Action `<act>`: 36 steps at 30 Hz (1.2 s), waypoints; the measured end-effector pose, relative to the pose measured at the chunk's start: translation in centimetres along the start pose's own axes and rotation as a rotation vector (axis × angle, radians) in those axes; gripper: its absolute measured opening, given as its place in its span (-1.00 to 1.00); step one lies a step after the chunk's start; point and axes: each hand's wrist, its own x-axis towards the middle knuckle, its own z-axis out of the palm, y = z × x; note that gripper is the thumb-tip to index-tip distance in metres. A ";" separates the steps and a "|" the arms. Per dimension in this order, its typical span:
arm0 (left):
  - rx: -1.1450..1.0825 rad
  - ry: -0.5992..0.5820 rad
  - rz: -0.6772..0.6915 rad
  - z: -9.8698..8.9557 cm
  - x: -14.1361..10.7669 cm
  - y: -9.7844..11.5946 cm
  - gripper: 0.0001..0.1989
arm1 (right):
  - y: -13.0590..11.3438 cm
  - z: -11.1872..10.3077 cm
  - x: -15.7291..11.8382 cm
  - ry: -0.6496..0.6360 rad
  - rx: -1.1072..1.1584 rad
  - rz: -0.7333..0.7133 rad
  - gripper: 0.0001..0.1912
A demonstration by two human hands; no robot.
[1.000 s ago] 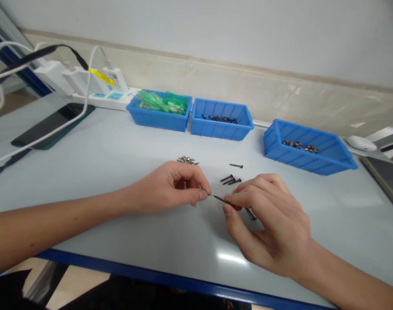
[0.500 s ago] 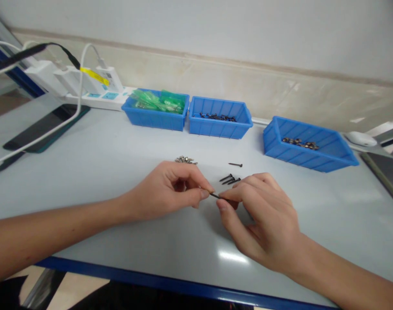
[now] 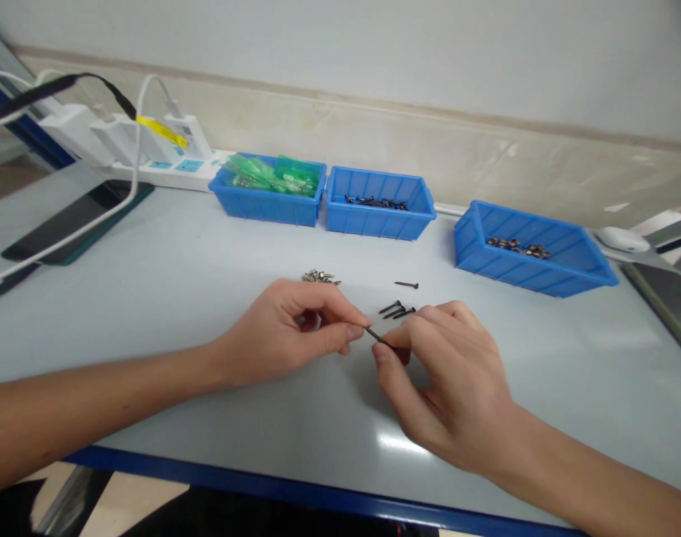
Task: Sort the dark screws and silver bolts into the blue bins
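A dark screw point(image 3: 377, 335) spans the gap between my two hands above the tabletop. My left hand point(image 3: 300, 324) pinches its left end between thumb and forefinger. At the other end, the thumb and forefinger of my right hand point(image 3: 446, 373) close on it, and my fingers cover that end. Just beyond my hands lie a few black screws point(image 3: 397, 309) in a small group, with a single screw point(image 3: 407, 285) apart behind them. A small pile of silvery metal pieces point(image 3: 319, 277) sits behind my left hand, partly hidden by it.
Along the wall stand a blue bin point(image 3: 267, 205) with green plastic bags, a blue bin point(image 3: 374, 222) of dark screws, and a blue bin point(image 3: 533, 272) of small metal parts. A phone point(image 3: 80, 220), white cable point(image 3: 134, 179) and power strip point(image 3: 172, 176) are at left; a white mouse point(image 3: 623, 239) at right.
A longer stretch of the screw shows between my fingertips, and it tilts a little more. My right hand has shifted slightly left; the things on the table stay put.
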 end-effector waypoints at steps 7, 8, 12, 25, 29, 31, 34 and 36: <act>0.029 -0.002 0.016 0.0 0.1 0.1 -0.93 | 0.0 -0.2 0.0 0.001 -0.022 -0.015 -0.80; 0.027 -0.003 0.015 0.0 0.1 0.2 -0.93 | 0.1 -0.2 0.0 0.001 -0.023 -0.016 -0.80; 0.030 -0.010 0.019 0.0 0.0 0.3 -0.93 | 0.2 -0.1 0.0 -0.002 -0.018 -0.025 -0.79; 0.099 0.002 0.104 -0.1 -0.1 0.4 -0.91 | 0.1 -0.1 -0.2 -0.054 0.033 0.017 -0.79; 0.133 0.004 0.155 -0.2 0.0 0.5 -0.91 | 0.1 -0.1 -0.3 -0.051 0.040 0.018 -0.78; 0.147 -0.005 0.157 -0.2 0.0 0.4 -0.90 | 0.1 -0.2 -0.3 -0.049 0.039 0.013 -0.77; 0.146 -0.003 0.183 -0.2 0.0 0.3 -0.89 | 0.2 -0.2 -0.2 -0.050 0.037 -0.013 -0.77; 0.141 0.002 0.210 -0.2 0.0 0.2 -0.88 | 0.3 -0.2 -0.2 -0.049 0.035 -0.028 -0.77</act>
